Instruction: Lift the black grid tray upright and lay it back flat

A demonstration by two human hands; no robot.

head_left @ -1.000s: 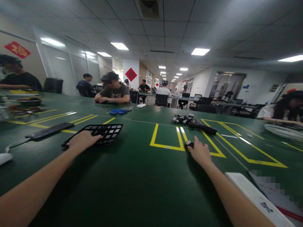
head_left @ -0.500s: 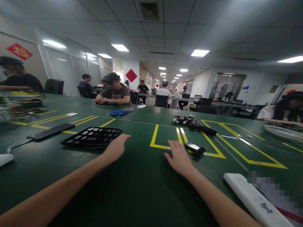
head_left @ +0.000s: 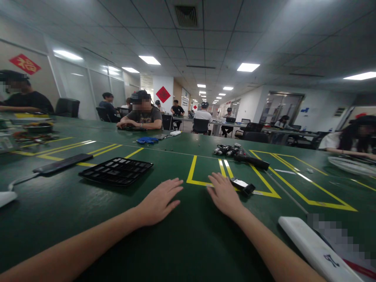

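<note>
Lying centre-left: black gridded tray [head_left: 117, 172]
Left hand [head_left: 158, 201]: fingers apart
Right hand [head_left: 223, 194]: fingers apart, beside slim black-and-white object [head_left: 241, 184]
Surface [head_left: 188, 246]: smooth green

Grey tiled ceiling [head_left: 221, 37], glowing rectangular white light panels [head_left: 248, 67], square slatted vent [head_left: 187, 15], glossy pale partition panels [head_left: 76, 87], red diamond-shaped decoration [head_left: 163, 94] (on a white pillar [head_left: 169, 80]), black office chairs [head_left: 201, 126], broad green tabletop [head_left: 183, 250].

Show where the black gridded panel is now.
In the head view, the black gridded panel lies at left on the green table, between the slim black device and the left hand.
</note>
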